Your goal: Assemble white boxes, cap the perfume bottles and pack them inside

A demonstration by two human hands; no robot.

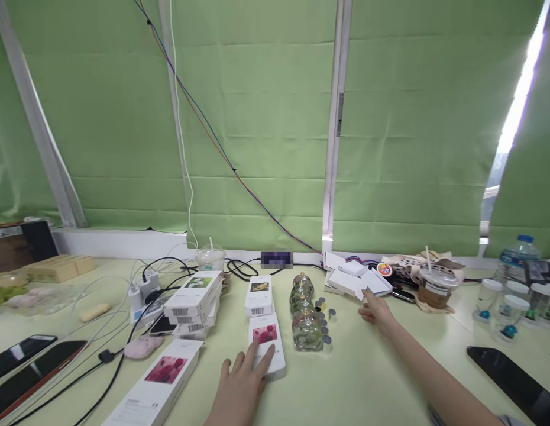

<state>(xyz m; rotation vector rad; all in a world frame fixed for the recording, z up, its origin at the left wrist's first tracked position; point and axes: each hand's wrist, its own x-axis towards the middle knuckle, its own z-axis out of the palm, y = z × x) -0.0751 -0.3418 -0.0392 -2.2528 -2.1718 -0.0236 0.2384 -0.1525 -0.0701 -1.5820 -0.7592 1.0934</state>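
Note:
My left hand (242, 381) lies with spread fingers on a white box (267, 354) printed with pink flowers; its fingertips touch the top. Behind that box, end to end, is another white box (259, 292) with a yellowish flower picture. At the right, my right hand (378, 312) reaches to the near edge of a loose pile of plain white boxes (346, 281). Its fingers are apart, the upper fingertip at the corner of one piece. Between my hands stands a row of clear glass jars (307, 331) with gold-coloured parts, beside several small silvery discs (327, 340).
Stacked white boxes (193, 299) and a long white box (157, 378) lie left, near cables and a power strip (144, 307). Right are an iced drink cup (436, 287), capped vials (511, 319) and a black phone (514, 376). Green blinds (257, 118) hang behind.

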